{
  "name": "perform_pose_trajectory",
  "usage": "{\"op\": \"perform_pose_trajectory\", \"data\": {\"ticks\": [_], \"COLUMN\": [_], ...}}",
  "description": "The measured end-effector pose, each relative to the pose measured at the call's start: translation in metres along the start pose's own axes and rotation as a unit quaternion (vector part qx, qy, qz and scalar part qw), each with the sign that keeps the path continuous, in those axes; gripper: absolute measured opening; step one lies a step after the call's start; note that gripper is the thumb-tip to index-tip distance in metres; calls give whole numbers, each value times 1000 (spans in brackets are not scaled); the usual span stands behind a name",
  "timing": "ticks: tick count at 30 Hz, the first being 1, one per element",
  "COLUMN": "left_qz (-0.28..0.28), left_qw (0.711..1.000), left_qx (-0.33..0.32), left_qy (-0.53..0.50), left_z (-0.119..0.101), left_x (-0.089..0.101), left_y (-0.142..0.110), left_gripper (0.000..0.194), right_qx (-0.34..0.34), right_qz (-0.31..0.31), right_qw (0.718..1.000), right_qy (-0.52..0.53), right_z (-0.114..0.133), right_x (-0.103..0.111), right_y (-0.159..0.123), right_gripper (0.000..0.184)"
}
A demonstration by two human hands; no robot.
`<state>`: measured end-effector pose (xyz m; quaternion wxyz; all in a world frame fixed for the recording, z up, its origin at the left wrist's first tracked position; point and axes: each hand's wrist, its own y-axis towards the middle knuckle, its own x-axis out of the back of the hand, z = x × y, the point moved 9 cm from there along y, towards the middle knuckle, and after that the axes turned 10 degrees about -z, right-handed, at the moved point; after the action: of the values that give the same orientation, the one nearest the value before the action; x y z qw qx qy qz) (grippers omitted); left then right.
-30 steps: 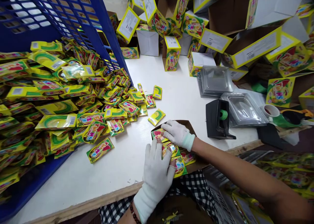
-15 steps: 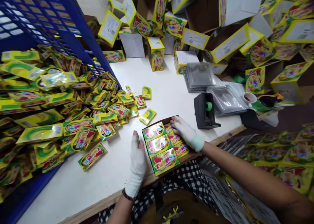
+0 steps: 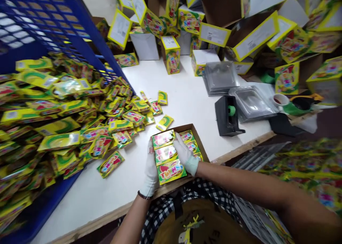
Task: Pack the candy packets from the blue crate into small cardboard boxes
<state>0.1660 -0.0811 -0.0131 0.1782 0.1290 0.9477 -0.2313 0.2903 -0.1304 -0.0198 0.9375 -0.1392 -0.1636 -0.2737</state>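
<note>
A shallow open cardboard box (image 3: 202, 146) lies at the table's front edge, tilted slightly. Small printed crayon packs (image 3: 171, 171) fill it in two columns, with a gap along its right wall. My left hand (image 3: 151, 171), in a white fingerless glove, holds the box by its left side, fingertips near the far left corner. My right hand (image 3: 185, 154), also gloved, lies over the packs with fingers stretched out, touching the left column and covering part of the right one. A loose yellow pack (image 3: 165, 122) sits just beyond the box.
A blue crate (image 3: 91, 23) on its side spills a heap of packs (image 3: 66, 108) at left. Stacked display boxes (image 3: 191, 19) stand at the back. Clear plastic trays (image 3: 251, 103), a black tape dispenser (image 3: 227, 117) and a cup (image 3: 281, 99) are at right.
My right hand has moved left from the box's far right corner onto the packs. My left hand has come against the box's left side. The packs have shifted left, leaving the gap at right.
</note>
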Motion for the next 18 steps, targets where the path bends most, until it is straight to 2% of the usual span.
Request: {"op": "perform_pose_trajectory", "data": {"ticks": [2,3,6,7,10,13,15,16,18], "left_qz": [-3,-12,-74,-95,-143,-196,-220,-229,-252], "left_qw": [987,962,837,805,761,711,696,706,750], "left_qx": [-92,-153,-279,-296,-296,-262,-238,-235,-253], "left_qy": [129,227,464,505,559,622,641,628,557], "left_z": [-13,-25,-71,-87,-124,-140,-140,-139,-138], "left_x": [4,9,43,61,121,176,197,200,191], "left_y": [7,11,17,17,12,3,-6,-13,-30], "left_gripper": [63,65,56,50,39,41,44,46,51], "right_qx": [13,17,18,24,31,2,2,12,47], "right_qz": [-2,-6,-29,-36,-59,-69,-76,-87,-102], "right_qw": [999,999,998,997,997,998,997,996,993], "right_qy": [-31,-39,-56,-60,-44,-7,0,6,42], "right_z": [2,3,5,7,13,17,25,32,51], "right_x": [-6,-11,-28,-34,-43,-34,-18,-8,11], "right_y": [-5,-6,-6,-6,-6,-6,-8,-11,-21], "right_gripper": [55,54,52,51,49,47,47,48,51]}}
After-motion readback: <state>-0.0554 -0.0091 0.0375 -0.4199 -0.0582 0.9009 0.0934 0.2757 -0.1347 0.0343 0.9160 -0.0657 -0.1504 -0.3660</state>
